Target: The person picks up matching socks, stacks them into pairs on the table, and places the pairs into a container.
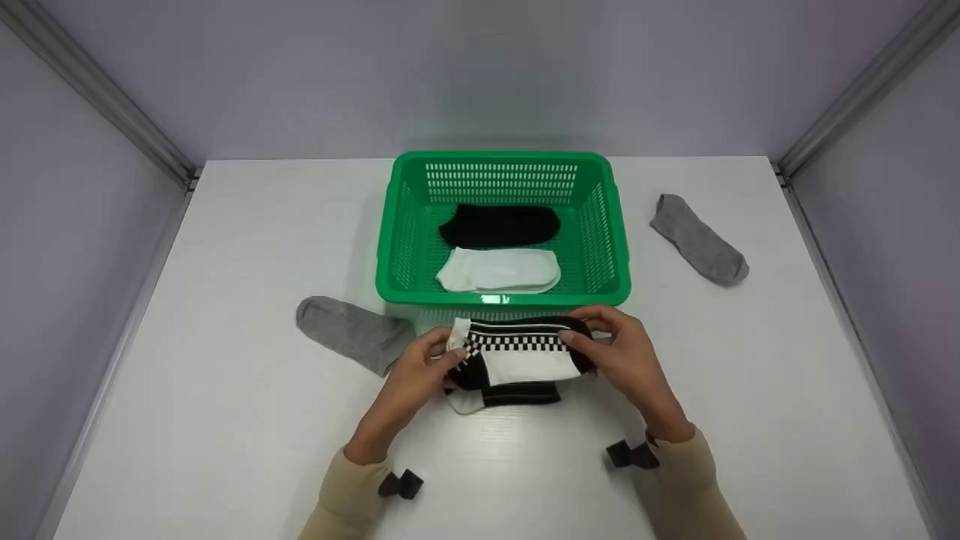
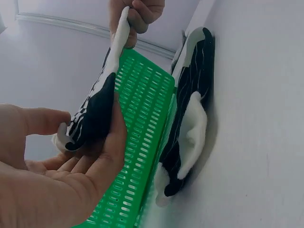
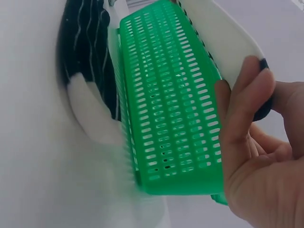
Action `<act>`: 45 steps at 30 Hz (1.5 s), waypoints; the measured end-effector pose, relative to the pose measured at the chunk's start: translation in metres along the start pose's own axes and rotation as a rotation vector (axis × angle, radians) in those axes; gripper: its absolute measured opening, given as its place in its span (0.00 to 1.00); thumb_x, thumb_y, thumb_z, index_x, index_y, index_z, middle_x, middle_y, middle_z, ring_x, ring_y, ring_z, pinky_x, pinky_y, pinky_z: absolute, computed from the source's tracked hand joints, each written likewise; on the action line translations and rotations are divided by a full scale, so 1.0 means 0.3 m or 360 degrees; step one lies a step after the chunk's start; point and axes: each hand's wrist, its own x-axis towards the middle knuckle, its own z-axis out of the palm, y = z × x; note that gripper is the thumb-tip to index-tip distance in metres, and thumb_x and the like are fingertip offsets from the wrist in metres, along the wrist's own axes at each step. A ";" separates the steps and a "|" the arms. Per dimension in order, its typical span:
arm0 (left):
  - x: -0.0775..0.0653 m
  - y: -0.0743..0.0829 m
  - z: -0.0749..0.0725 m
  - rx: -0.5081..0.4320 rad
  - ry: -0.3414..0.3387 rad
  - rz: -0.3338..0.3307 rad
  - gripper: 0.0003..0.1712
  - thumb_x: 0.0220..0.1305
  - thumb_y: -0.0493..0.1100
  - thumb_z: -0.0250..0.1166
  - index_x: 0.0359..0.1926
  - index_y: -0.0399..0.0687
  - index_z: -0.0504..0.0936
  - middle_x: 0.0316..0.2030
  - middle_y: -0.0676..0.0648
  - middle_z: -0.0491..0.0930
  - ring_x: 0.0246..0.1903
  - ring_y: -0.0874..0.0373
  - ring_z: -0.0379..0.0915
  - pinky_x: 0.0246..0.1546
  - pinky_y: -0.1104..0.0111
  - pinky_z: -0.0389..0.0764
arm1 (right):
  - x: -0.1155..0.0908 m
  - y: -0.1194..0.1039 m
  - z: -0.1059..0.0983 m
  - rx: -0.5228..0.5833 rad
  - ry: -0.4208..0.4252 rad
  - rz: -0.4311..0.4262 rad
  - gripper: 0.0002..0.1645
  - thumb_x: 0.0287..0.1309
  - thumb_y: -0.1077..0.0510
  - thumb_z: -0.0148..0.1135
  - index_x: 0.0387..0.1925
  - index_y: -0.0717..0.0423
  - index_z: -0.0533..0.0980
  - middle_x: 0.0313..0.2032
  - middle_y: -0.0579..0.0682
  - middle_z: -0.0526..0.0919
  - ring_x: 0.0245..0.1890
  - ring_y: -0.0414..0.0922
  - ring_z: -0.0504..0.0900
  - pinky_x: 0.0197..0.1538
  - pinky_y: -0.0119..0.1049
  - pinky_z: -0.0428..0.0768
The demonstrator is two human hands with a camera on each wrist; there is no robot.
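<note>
A black-and-white sock with a checkered band is stretched level between both hands, in front of the basket. My left hand pinches its cuff end, thumb on top and fingers beneath, as the left wrist view shows. At the toe end, my right hand pinches the dark tip between thumb and fingers. Below the held sock, another black-and-white sock lies on the table, partly covered by it in the head view. One grey sock lies just beyond the left hand.
The green basket stands behind the hands, with black socks and white socks lying flat inside. A second grey sock lies to its right on the white table. Pale walls enclose the back and sides.
</note>
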 end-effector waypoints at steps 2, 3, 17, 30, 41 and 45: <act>0.005 0.004 0.001 0.0001 0.0030 0.0002 0.30 0.77 0.41 0.60 0.74 0.35 0.67 0.66 0.32 0.77 0.55 0.51 0.82 0.49 0.62 0.85 | 0.001 -0.001 -0.011 0.0030 0.0019 0.0003 0.22 0.66 0.53 0.73 0.57 0.56 0.80 0.46 0.60 0.86 0.15 0.41 0.76 0.23 0.40 0.78; 0.008 0.005 0.001 0.0006 0.0036 0.0012 0.27 0.77 0.40 0.60 0.72 0.36 0.70 0.64 0.33 0.79 0.52 0.53 0.83 0.48 0.62 0.85 | 0.003 -0.001 -0.015 0.0038 0.0026 0.0009 0.22 0.67 0.53 0.73 0.57 0.57 0.80 0.46 0.61 0.86 0.15 0.40 0.75 0.22 0.40 0.78; 0.004 0.017 -0.026 0.0390 0.0027 0.0153 0.21 0.74 0.42 0.65 0.62 0.36 0.81 0.33 0.43 0.87 0.25 0.62 0.78 0.28 0.68 0.79 | 0.018 0.035 -0.010 -0.0276 -0.0096 0.0200 0.19 0.68 0.52 0.71 0.52 0.61 0.81 0.42 0.60 0.87 0.18 0.42 0.79 0.24 0.34 0.81; -0.029 -0.035 -0.027 0.1291 0.0192 0.0208 0.08 0.68 0.40 0.71 0.43 0.39 0.87 0.23 0.49 0.80 0.24 0.59 0.71 0.27 0.65 0.74 | 0.017 0.074 0.070 -0.0797 -0.0141 0.0085 0.17 0.63 0.57 0.74 0.50 0.58 0.81 0.42 0.54 0.84 0.41 0.47 0.80 0.44 0.41 0.80; -0.011 -0.053 0.020 0.1399 0.0165 0.0307 0.21 0.60 0.50 0.79 0.35 0.42 0.77 0.28 0.51 0.72 0.29 0.57 0.67 0.32 0.64 0.71 | 0.019 0.081 0.080 -0.0813 -0.0240 0.0084 0.14 0.64 0.58 0.73 0.48 0.59 0.83 0.41 0.52 0.85 0.40 0.45 0.79 0.46 0.44 0.81; -0.002 -0.049 0.013 0.1139 0.0034 0.0301 0.19 0.64 0.45 0.76 0.35 0.47 0.72 0.27 0.53 0.66 0.29 0.59 0.62 0.30 0.68 0.65 | 0.015 0.078 0.062 -0.0708 -0.0236 -0.0001 0.08 0.65 0.57 0.72 0.40 0.56 0.81 0.36 0.49 0.81 0.38 0.44 0.77 0.43 0.38 0.77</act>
